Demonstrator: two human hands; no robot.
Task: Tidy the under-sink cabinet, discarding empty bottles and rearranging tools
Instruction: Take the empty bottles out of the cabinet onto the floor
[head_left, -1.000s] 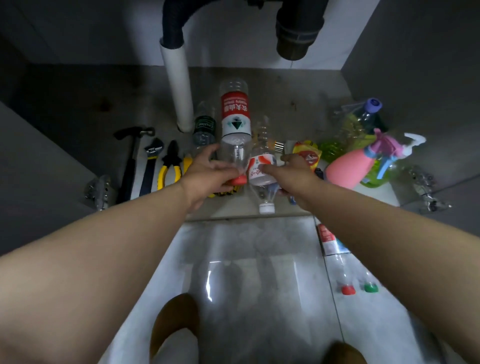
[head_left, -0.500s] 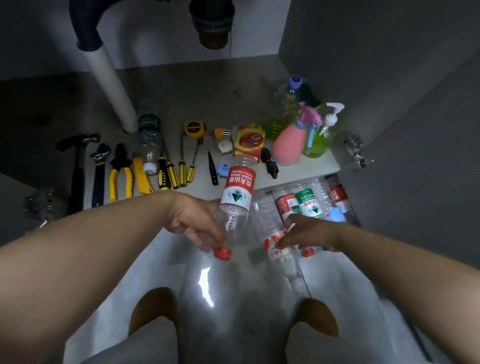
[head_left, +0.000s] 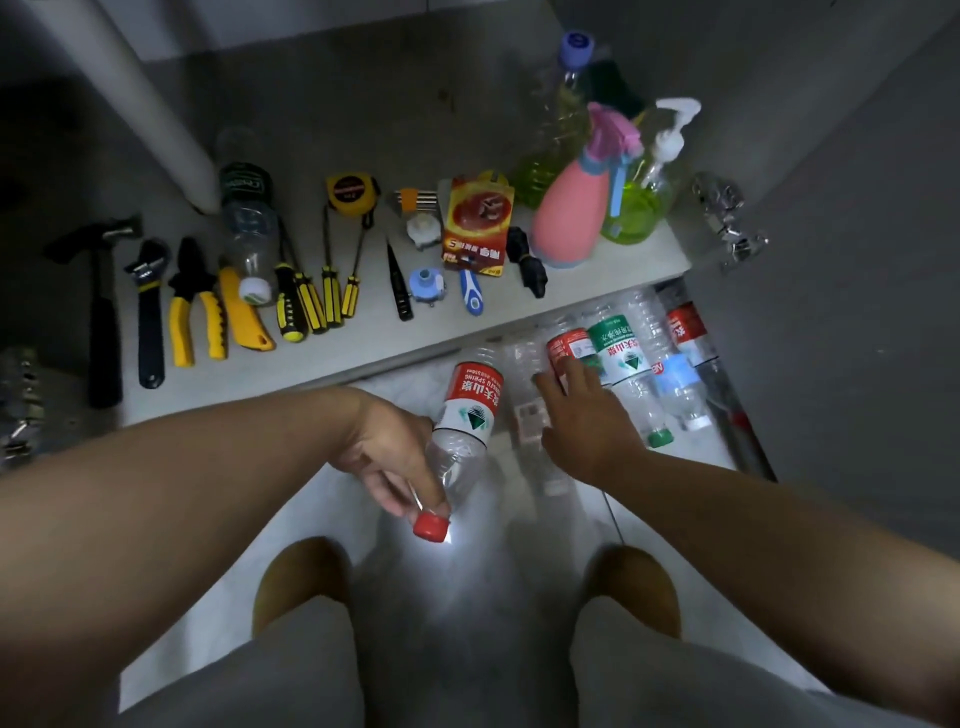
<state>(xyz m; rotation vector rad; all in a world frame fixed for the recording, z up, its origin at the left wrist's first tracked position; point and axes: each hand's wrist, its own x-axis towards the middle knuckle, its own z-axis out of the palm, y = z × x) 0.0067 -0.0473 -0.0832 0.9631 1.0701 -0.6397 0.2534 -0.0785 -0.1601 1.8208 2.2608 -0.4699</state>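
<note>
Your left hand grips the red-capped bottle by its neck; your right hand, fingers straight, rests on the row of empties. Discards seemingly gather here on the floor, apart from the tools.

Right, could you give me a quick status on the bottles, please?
Left hand grips red-capped bottle. Right hand open, by bottles on floor. Dark-label bottle lies among tools.

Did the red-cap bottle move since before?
Yes. The red-capped bottle came out past the cabinet's front edge, toward the person, held by the left hand.
</note>
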